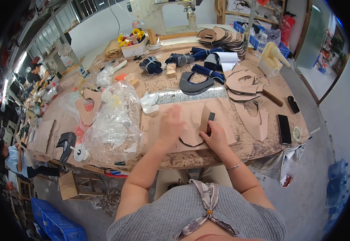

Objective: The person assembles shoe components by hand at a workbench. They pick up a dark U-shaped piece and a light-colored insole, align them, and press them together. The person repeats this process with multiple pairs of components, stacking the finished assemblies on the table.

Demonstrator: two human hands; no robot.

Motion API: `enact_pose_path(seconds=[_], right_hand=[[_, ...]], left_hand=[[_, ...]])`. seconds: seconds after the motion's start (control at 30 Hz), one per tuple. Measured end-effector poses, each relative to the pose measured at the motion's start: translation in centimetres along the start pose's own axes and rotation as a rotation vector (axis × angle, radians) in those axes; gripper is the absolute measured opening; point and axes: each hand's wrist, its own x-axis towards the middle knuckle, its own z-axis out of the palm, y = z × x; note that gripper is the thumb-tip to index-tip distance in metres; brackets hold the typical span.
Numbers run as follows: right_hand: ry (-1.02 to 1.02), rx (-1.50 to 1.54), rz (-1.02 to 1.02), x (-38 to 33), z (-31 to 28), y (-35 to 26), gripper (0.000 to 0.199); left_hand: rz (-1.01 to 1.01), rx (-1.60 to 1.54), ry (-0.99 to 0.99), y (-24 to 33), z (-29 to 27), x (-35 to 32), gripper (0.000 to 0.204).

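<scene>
A U-shaped tan shoe-upper piece [192, 135] with a dark edge lies on a tan sheet [226, 107] right in front of me. My right hand [215, 135] is closed on its right arm, thumb on the near side. A small dark grey patch [211, 116] shows just above these fingers; whether it belongs to the piece I cannot tell. My left hand [171, 123] is over the left part of the piece, smeared by motion, so its fingers cannot be read. A crumpled white piece [149, 103] lies beyond the left hand.
Clear plastic bags [112, 120] cover the table's left. Several tan cut pieces [243, 82], a brown-handled tool [272, 97] and a black phone [284, 129] lie at right. Dark blue bundles [151, 65] and a grey curved piece [195, 83] sit farther back. Another person [14, 158] is at far left.
</scene>
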Motion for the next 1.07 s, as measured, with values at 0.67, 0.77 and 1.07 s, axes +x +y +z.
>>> enact_pose_path(seconds=[0.67, 0.77, 1.07], right_hand=[[-0.232, -0.049, 0.26, 7.8, -3.6, 4.0, 0.02], [-0.218, -0.068, 0.27, 7.6, -3.6, 3.2, 0.019], [-0.035, -0.465, 0.023, 5.5, -2.2, 2.7, 0.041]], left_hand=[[0.134, -0.051, -0.439, 6.8, -1.7, -2.6, 0.093], [0.135, -0.062, -0.415, 6.6, -1.4, -2.8, 0.093], [0.15, -0.037, -0.428, 7.0, -1.0, -3.0, 0.091]])
